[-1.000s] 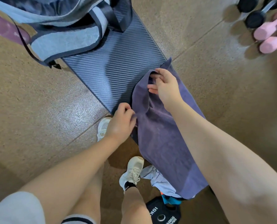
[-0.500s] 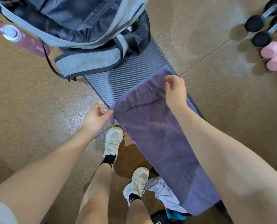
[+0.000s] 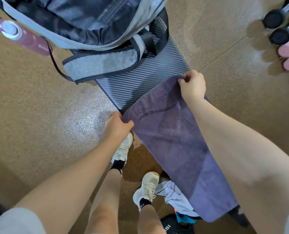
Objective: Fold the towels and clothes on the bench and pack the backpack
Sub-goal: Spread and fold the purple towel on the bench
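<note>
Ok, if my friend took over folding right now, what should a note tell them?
Left hand pinches one near corner of the purple towel; right hand pinches the other. The towel lies spread flat along the bench, not folded yet. The backpack sits open at the bench's far end. A light garment lies bunched under the towel's other end. Left: fold towel and clothes, pack the backpack.

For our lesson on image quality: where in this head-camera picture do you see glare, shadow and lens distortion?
Head view: glare whitens the floor beside the left hand; the right hand casts a soft shadow on the bench; wide-angle bending curves the bench edges, and the forearms loom large near the lower corners.
</note>
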Tool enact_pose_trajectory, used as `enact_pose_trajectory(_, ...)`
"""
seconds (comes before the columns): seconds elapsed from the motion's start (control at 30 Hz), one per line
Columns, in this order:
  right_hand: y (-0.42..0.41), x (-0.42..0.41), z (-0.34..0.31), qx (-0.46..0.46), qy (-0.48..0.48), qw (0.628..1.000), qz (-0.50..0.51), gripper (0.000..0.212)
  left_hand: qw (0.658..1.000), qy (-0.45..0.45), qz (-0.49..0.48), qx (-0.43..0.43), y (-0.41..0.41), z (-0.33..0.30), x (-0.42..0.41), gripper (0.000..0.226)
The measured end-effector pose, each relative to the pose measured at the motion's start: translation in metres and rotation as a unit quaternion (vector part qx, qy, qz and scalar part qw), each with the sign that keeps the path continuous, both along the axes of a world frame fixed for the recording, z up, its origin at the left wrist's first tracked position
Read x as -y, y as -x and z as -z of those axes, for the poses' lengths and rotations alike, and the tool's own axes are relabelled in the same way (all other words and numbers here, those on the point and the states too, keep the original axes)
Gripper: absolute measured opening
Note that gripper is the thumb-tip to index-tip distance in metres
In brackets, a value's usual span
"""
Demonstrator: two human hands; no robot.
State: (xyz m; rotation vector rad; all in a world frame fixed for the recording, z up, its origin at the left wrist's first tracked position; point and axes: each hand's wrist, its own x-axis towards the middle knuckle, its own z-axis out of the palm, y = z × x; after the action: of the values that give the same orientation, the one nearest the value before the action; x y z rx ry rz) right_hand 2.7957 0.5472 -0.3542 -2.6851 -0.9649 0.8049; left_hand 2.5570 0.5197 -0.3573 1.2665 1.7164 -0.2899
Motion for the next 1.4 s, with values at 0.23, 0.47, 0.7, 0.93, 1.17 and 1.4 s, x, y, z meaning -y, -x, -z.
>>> enact_pose_trajectory(0.23, 0.001, -0.021, -0.041, -0.060, -0.077, 0.992, 0.079, 0.026, 0.993, -0.071, 0.005, 0.095, 0.027, -0.041, -0.044, 0.009)
enact_pose_trajectory(0.47, 0.002, -0.067, -0.099, -0.104, -0.139, 0.984, 0.039, 0.006, 0.969, -0.192, -0.061, 0.143, 0.041, -0.099, -0.100, 0.004)
enact_pose_trajectory(0.7, -0.006, -0.015, -0.134, -0.181, -0.046, 0.971, 0.148, 0.019, 0.964, -0.116, 0.026, 0.239, 0.019, -0.124, -0.080, 0.012)
enact_pose_trajectory(0.93, -0.026, 0.104, -0.124, -0.214, -0.031, 0.942, 0.257, 0.010, 0.957, -0.011, 0.144, 0.253, -0.027, -0.135, -0.011, 0.033)
enact_pose_trajectory(1.17, -0.032, 0.231, -0.136, -0.271, 0.022, 0.899, 0.343, 0.011, 0.923, 0.116, 0.251, 0.267, -0.066, -0.157, 0.076, 0.018)
enact_pose_trajectory(1.4, -0.028, 0.326, -0.114, -0.241, 0.041, 0.898, 0.365, 0.007, 0.889, 0.186, 0.337, 0.247, -0.083, -0.149, 0.161, 0.017)
